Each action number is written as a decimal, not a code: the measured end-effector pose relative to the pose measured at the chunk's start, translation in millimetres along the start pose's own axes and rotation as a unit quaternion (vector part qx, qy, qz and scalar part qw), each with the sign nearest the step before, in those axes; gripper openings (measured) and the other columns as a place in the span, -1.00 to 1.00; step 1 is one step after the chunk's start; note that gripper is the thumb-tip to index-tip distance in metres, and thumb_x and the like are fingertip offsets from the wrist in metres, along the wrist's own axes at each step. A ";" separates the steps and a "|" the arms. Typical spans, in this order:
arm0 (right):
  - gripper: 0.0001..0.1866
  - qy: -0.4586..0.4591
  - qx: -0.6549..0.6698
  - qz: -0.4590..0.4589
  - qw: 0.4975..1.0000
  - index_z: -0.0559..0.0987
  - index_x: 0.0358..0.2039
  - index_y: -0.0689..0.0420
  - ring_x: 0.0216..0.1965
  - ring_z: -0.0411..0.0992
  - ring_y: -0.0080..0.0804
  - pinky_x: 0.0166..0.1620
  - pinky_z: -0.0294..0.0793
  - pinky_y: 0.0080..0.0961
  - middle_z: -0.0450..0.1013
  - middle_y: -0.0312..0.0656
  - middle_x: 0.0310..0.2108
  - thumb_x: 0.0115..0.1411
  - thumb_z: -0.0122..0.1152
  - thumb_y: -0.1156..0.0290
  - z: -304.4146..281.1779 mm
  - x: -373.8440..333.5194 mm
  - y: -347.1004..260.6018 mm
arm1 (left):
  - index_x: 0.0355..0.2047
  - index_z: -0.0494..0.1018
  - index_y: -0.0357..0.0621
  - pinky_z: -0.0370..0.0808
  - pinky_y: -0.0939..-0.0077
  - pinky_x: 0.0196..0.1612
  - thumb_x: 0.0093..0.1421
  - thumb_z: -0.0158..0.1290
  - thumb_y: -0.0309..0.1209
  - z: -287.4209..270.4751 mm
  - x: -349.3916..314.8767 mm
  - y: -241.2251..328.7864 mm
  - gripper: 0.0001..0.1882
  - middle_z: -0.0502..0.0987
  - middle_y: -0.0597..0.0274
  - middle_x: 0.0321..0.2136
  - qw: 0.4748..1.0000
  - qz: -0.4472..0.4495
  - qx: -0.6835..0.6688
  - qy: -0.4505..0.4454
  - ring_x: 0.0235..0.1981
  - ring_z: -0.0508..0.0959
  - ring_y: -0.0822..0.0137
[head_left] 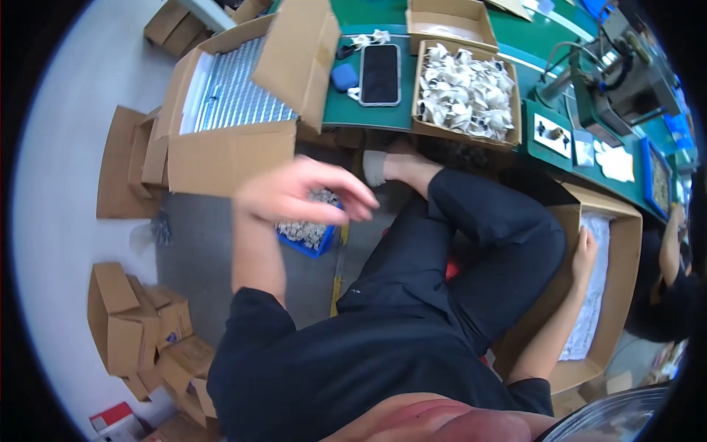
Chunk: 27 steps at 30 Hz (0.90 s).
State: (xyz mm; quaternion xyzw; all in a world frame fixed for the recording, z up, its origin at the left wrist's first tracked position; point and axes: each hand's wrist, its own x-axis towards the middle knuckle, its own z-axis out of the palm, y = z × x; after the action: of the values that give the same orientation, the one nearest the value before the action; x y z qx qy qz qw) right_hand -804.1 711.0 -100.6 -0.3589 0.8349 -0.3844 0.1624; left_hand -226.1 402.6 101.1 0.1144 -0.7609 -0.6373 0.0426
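My left hand (317, 193) is raised in the air, slightly blurred, with its fingers stretched out and nothing seen in them. Below it on the floor is a blue bin (324, 243) of small whitish pieces. My right hand (585, 256) hangs at an open cardboard carton (618, 295) on my right, next to its clear plastic liner (595, 295). Its fingers look curled, and what they hold, if anything, is hidden. On the green bench ahead, a shallow cardboard box (515, 110) is heaped with white, petal-like parts (468, 92).
A carton (232, 158) with silvery rows stands left of the bench. A phone (380, 75) and a small blue case (344, 77) lie on the bench (353, 114). A bench machine (626, 81) stands right; another person's arm (670, 247) shows beyond. Folded cartons (125, 335) line the left wall.
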 end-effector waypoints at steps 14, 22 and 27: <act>-0.54 -0.054 0.119 0.022 0.991 0.63 -0.17 0.31 -0.27 0.44 -0.61 -0.15 0.41 -0.60 0.57 -0.27 -0.30 0.52 -0.11 0.17 9.2 16.9 21.6 | -0.11 0.59 -0.19 0.53 0.23 -0.03 0.27 0.10 -0.06 -339.4 -181.5 -167.1 -0.57 0.65 0.00 -0.14 0.641 -0.368 0.436 0.514 -0.10 0.64 0.17; -0.51 -0.053 0.148 0.041 0.987 0.61 -0.02 0.32 -0.17 0.50 -0.50 -0.05 0.44 -0.53 0.59 -0.19 -0.16 0.51 -0.13 0.14 -1.3 19.3 41.0 | -0.10 0.59 -0.17 0.50 0.01 0.08 0.29 0.05 0.06 -328.5 -156.0 -175.0 -0.48 0.62 -0.10 -0.05 0.581 -0.435 0.497 0.476 0.05 0.58 -0.07; -0.49 -0.050 0.102 0.035 0.993 0.59 0.04 0.31 -0.11 0.50 -0.44 0.00 0.43 -0.47 0.59 -0.14 -0.10 0.52 -0.16 0.13 -0.9 22.7 49.9 | -0.08 0.58 -0.20 0.52 0.01 0.08 0.29 0.08 0.04 -328.7 -156.2 -166.1 -0.48 0.61 -0.11 -0.03 0.589 -0.453 0.514 0.428 0.05 0.58 -0.05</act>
State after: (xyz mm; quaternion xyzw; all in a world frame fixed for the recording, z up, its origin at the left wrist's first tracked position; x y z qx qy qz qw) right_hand -843.9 717.4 -137.8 -0.3294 0.7946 -0.4429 0.2529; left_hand 14.6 95.9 11.4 0.7071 -0.7056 0.0448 0.0033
